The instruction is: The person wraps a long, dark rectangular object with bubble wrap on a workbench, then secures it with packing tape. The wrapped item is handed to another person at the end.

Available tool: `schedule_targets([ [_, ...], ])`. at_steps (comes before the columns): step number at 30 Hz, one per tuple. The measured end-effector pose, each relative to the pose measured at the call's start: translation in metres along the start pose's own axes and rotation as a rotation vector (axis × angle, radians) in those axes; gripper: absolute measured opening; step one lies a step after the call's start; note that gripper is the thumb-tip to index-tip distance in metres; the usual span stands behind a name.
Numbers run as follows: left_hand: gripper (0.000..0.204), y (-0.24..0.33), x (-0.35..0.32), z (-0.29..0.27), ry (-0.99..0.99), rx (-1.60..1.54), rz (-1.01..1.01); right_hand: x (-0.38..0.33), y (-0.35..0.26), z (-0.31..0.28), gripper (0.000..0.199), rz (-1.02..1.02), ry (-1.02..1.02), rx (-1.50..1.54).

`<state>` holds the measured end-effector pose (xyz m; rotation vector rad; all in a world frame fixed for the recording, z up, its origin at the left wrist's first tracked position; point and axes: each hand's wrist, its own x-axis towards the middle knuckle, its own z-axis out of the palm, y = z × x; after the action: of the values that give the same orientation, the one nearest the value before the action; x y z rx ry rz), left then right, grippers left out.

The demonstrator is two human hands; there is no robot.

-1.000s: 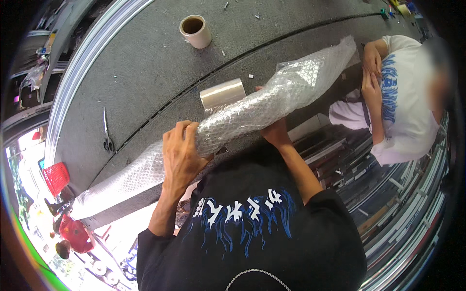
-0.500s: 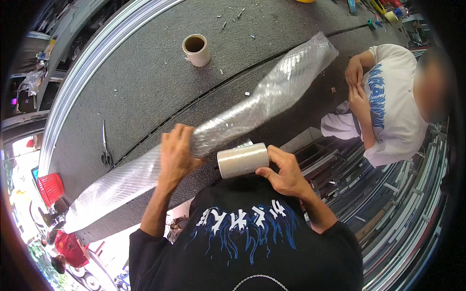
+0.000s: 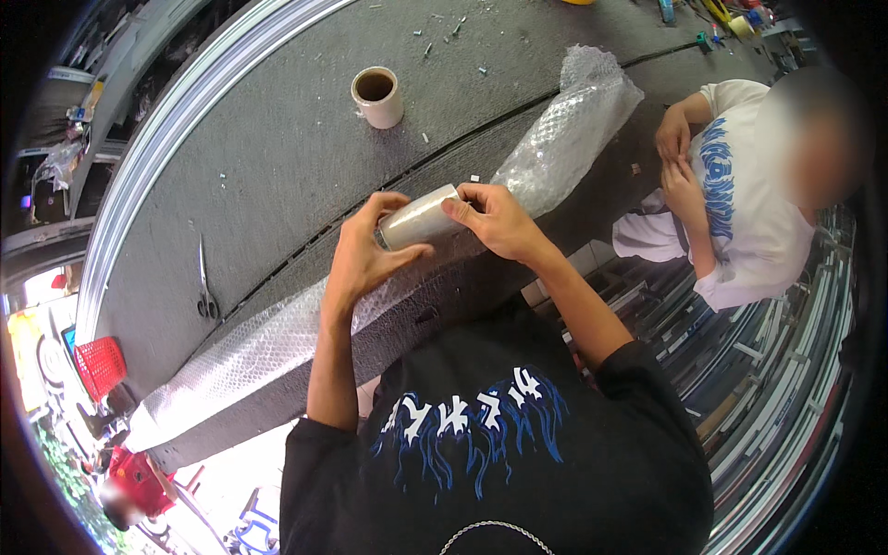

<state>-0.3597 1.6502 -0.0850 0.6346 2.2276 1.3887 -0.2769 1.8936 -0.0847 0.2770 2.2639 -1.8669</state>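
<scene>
A roll of clear stretch film [image 3: 419, 218] is held between my two hands, above the middle of a long bubble-wrapped bundle [image 3: 564, 139]. My left hand [image 3: 363, 252] curves round the roll's left end, fingers above and thumb below. At the other end, my right hand [image 3: 499, 222] grips the roll with its thumb on the near side. The bundle lies slantwise across the dark carpeted table, from lower left to upper right; its contents cannot be made out. My hands and the roll hide its middle.
Another film roll [image 3: 379, 100] stands upright on the table [image 3: 277, 166]. Scissors [image 3: 206, 282] lie at the left, near a red basket [image 3: 100, 366]. A co-worker [image 3: 731, 185] in a white shirt is at the right, hands together. Long metal profiles [image 3: 777, 388] are stacked below.
The roll has moved up and left, from beside the bundle to above it, and tilted. My left hand has left the bundle for the roll's left end. The bundle's far end looks looser and wider.
</scene>
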Motion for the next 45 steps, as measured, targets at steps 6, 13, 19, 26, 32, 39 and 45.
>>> schedule_targets([
  [6,0.073,-0.001,0.005,0.001,0.243,0.143,0.459,-0.002,0.01,-0.017,0.035,-0.303,0.295,-0.192],
  [13,0.051,-0.022,0.025,0.006,0.301,-0.206,-0.169,-0.006,0.017,-0.03,0.024,-0.292,0.259,-0.207],
  [19,0.07,-0.009,0.011,0.02,0.537,0.565,0.031,-0.055,0.048,-0.006,0.015,-0.238,0.368,-0.265],
  [26,0.104,0.016,-0.058,0.014,0.087,0.799,-0.095,-0.069,0.061,-0.008,0.017,0.233,0.08,0.109],
  [32,0.086,-0.01,-0.055,-0.003,0.149,0.821,0.169,-0.049,0.076,-0.005,0.021,0.359,0.007,0.358],
  [39,0.085,0.016,-0.066,-0.016,0.195,0.782,0.199,-0.018,0.104,0.04,0.047,-0.273,0.203,0.13],
  [45,0.086,0.024,-0.07,-0.021,0.196,0.793,0.222,0.01,0.143,0.063,0.064,-0.47,0.181,-0.046],
])
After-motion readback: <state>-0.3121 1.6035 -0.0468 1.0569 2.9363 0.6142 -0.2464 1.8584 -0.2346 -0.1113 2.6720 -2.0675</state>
